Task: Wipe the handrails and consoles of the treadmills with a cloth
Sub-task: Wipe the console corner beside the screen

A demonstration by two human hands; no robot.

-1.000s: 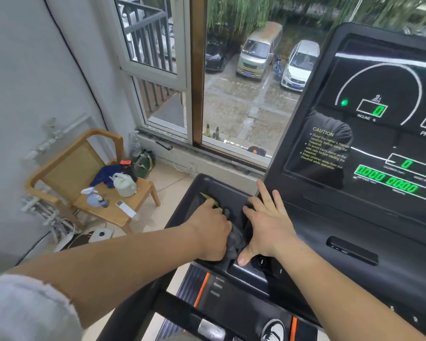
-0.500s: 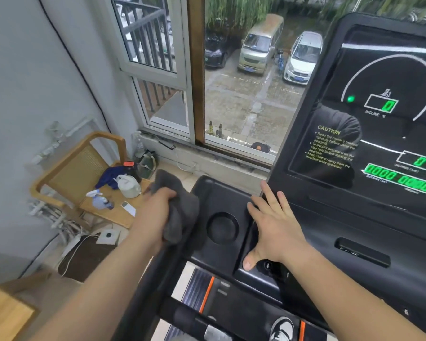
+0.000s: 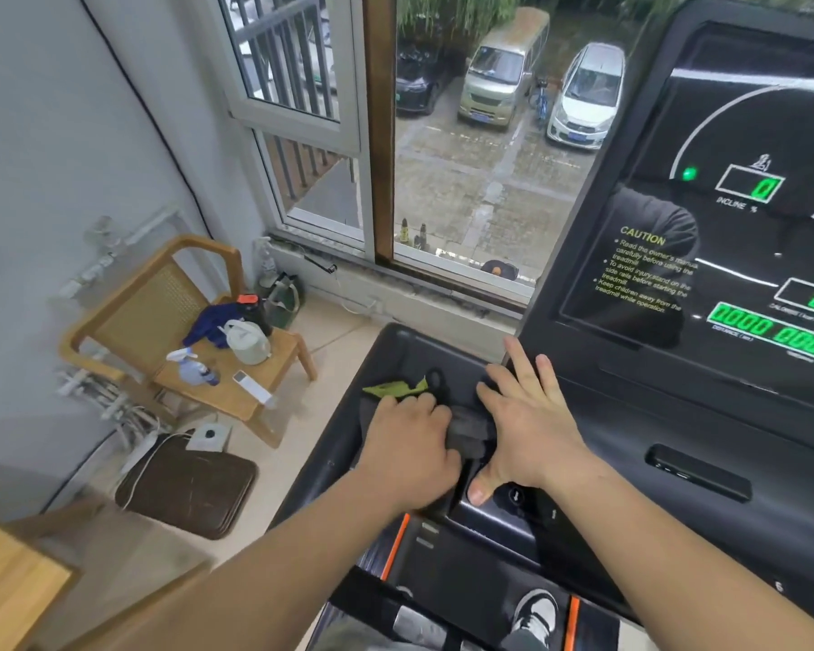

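1. Well to the left of both hands stands a wooden armchair with a woven cane back point(image 3: 161, 312). On its seat are a blue-tinted spray bottle with a white trigger point(image 3: 192, 368), a white plastic jug with a handle point(image 3: 247, 344) and a black bottle with an orange cap point(image 3: 256, 312). What the jug and the black bottle contain cannot be seen.
2. Directly under the hands is a black moulded plastic tray point(image 3: 391, 338), sunk into the left end of the black treadmill console point(image 3: 630, 439). It holds a yellow-green leaf-shaped scrap point(image 3: 393, 389), just beyond the left knuckles. It also holds a dark grey cloth point(image 3: 471, 429), bunched up between the two hands.
3. The chair seat also carries a crumpled dark blue fabric point(image 3: 208, 321) behind the jug and a flat white remote control point(image 3: 252, 388) near the front edge.
4. On the tiled floor, left of the left forearm, lies a brown square cushion point(image 3: 189, 491).
5. Beyond the fingertips of both hands, a white-framed window point(image 3: 301, 119) looks down on parked cars.
6. Right of the right hand rises a glossy black display panel with green digits point(image 3: 654, 284). It stands close against that hand's outer fingers.
7. The left hand point(image 3: 410, 444) has its fingers curled down over the cloth, gripping it and pressing it into the tray.
8. The right hand point(image 3: 527, 425) lies palm down on the console. Its fingers are straight and spread, and the thumb is stretched toward the near edge. Its thumb side touches the cloth without closing round it.
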